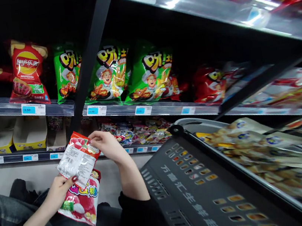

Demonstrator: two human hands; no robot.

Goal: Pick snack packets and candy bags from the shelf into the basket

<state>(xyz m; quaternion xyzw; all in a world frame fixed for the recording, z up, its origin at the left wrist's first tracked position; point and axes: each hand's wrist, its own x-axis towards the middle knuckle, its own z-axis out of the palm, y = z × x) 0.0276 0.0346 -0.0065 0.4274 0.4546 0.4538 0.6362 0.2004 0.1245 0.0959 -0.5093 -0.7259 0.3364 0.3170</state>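
Surroundings: dark metal shelving with clear-edged ledges. A black upright metal post stands before the shelves and covers the edge of one green bag. A grey perforated plastic basket with white lettering, heaped with blurred tan-and-white packets, stands tilted at the right and hides part of the lowest shelf. Small multicoloured sweet packets lie on that shelf, too blurred to number.

Count: basket, one. Glossy green snack bags with a cartoon chef, three facing out, one left of the post and two right. Upright red Lay's bag, one. Open cardboard trays with yellow fronts, two, lower left. Red-and-white plastic sweet bags, two: one back outward with a barcode panel, overlapping one front outward with bubble lettering, both above the person's lap.

Grip: left hand, thumb closed down on the barcode bag's lower end at the overlap, fingers hidden underneath. Right hand, narrow, thumb and fingertips pinching the barcode bag's upper right corner.
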